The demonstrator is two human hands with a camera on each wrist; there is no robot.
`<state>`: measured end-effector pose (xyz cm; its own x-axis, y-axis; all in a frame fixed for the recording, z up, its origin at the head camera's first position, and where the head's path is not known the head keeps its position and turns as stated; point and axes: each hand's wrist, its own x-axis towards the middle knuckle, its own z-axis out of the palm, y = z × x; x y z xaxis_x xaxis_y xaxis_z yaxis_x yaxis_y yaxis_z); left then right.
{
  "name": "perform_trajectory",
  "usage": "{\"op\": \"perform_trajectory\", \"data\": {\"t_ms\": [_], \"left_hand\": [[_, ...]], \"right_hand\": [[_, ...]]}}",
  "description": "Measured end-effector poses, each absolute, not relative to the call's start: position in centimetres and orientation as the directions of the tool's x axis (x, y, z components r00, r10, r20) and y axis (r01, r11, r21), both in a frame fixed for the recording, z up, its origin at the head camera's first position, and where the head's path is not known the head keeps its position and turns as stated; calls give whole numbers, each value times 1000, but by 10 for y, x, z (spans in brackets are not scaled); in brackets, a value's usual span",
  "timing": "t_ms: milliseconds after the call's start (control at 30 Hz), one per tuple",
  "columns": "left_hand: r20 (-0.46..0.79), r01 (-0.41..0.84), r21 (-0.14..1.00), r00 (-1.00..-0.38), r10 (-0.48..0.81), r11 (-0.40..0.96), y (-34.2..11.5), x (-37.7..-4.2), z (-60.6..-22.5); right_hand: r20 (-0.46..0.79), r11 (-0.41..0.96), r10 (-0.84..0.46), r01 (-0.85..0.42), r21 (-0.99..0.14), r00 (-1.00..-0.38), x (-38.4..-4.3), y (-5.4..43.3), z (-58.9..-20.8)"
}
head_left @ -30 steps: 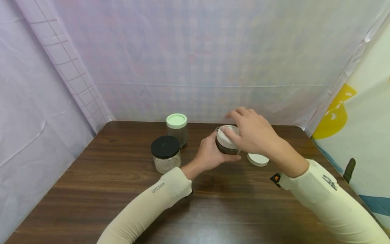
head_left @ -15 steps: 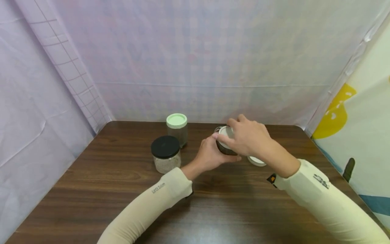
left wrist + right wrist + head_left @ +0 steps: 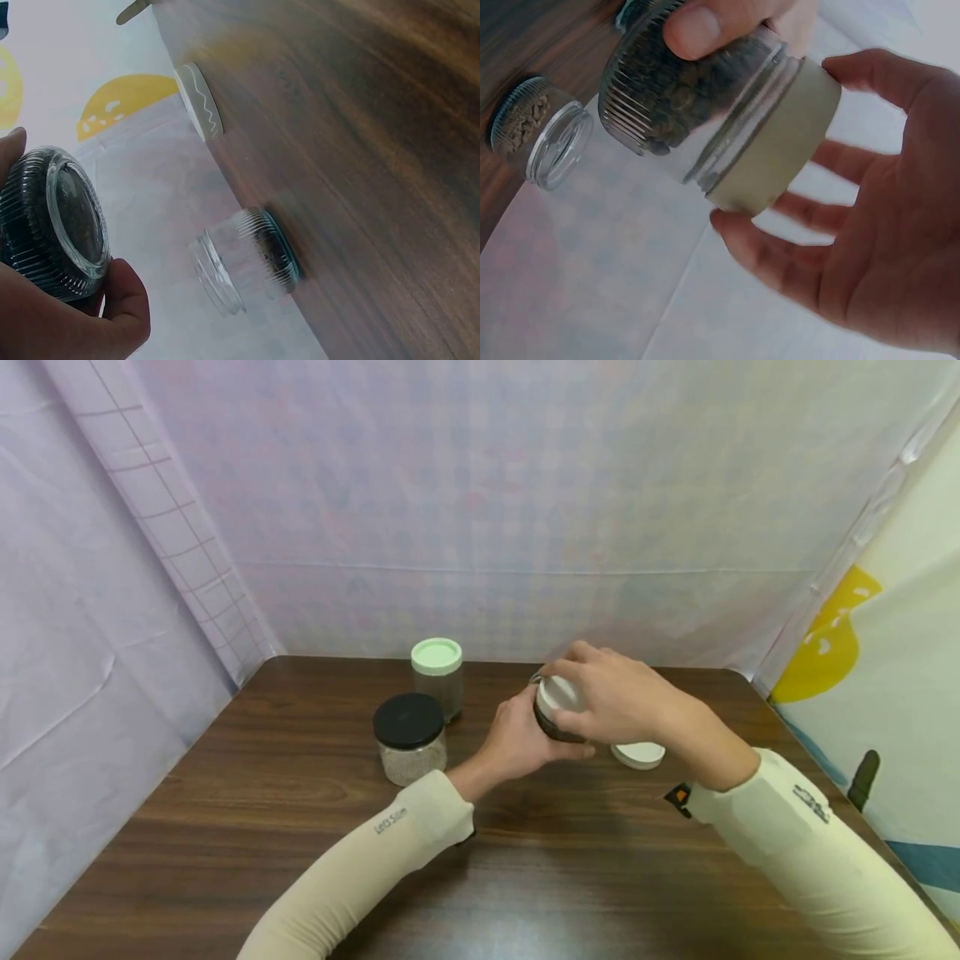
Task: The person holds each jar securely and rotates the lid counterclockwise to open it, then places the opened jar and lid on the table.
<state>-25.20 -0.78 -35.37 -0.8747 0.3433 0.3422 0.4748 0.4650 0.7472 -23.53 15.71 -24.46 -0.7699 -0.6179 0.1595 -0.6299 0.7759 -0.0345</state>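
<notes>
A person in pale sleeves (image 3: pixel 352 872) works with a lid and jar above a dark wood counter (image 3: pixel 525 893). The left hand (image 3: pixel 517 739) has its fingers and thumb curled round the body of a ribbed glass jar (image 3: pixel 682 97) filled with dark pieces, while the right hand (image 3: pixel 618 693) comes from above, thumb and fingertips set wide on opposite sides of a whitish lid (image 3: pixel 780 142), the palm apart from it. The lid sits at the jar's mouth; whether it is screwed fully home cannot be told.

The jar is held off the counter, right of centre near the back edge. Its long axis runs close to vertical, lid end up and base down toward the wood, as the left wrist view of its round underside shows; any slight tilt is hard to judge.

Just behind it stands an open-mouthed jar (image 3: pixel 540 131), upright, with brown contents low inside. A second white lid (image 3: pixel 639 755) lies flat on the counter, to the right and partly beneath the right hand in the head view. To the left, a black-lidded jar (image 3: pixel 409 739) and, behind it, a green-lidded jar (image 3: pixel 438 685) stand upright before a pale checked cloth (image 3: pixel 480 485).
</notes>
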Motion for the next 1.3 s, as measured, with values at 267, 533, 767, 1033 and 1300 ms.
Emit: {"op": "perform_trajectory", "data": {"t_ms": [267,533,767,1033,1300], "left_hand": [[349,475,744,-876,333,470,-8,-253,-354],[370,506,724,-858,356,469,-8,-252,-355],[338,470,750,-877,341,466,-8,-251,-357],[313,402,787,-914,258,468,-8,-251,-358],[252,240,813,-966,52,530,-9,-256,-359]], "right_hand": [[122,620,-762,-771,-145,-636,-238,164,-242],[114,628,-758,-766,-141,-642,-236,165,-240],[121,634,-749,-757,-157,-652,-235,168,-233],[160,696,-679,-698,-168,-716,-234,179,-223],[183,775,-592,-617,-140,-785,-240,196,-226]]}}
